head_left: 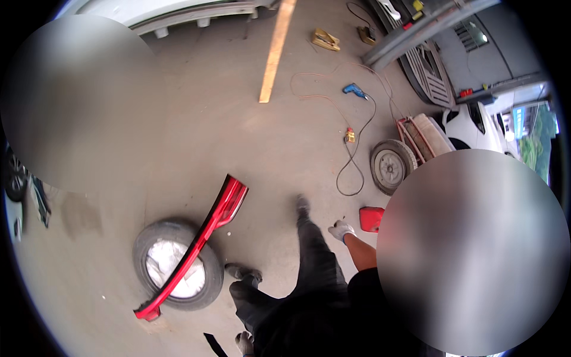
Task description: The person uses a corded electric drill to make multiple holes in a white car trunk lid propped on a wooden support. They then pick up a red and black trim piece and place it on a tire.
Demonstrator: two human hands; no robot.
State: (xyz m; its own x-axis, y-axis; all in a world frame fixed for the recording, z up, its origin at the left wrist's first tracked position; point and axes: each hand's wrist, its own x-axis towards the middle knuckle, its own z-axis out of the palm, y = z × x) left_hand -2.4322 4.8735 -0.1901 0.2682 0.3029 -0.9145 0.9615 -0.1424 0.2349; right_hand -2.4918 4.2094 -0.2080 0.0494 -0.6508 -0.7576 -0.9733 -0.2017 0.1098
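Note:
My right hand (341, 230), in a pale glove, hangs out to the right with its fingers curled. A small dark speck shows by its fingertips; what it holds, if anything, is too small to name. A red object (371, 219) lies just to its right, partly covered by a blurred area. My left hand (244, 343), also gloved, is low at the bottom edge, fingers curled and partly cut off. Beside it a black strip (214, 345) runs out of the picture; whether the hand grips it is hidden. A long red car trim panel (205, 235) rests across a tyre (144, 245) lying flat.
A wooden plank (275, 59) reaches in from the top. On the floor lie a blue power tool (355, 90), a looped black cable (374, 119) and a yellow connector (350, 136). A wheeled cart (393, 166) stands right, near a metal post (404, 44) and a white car (467, 126).

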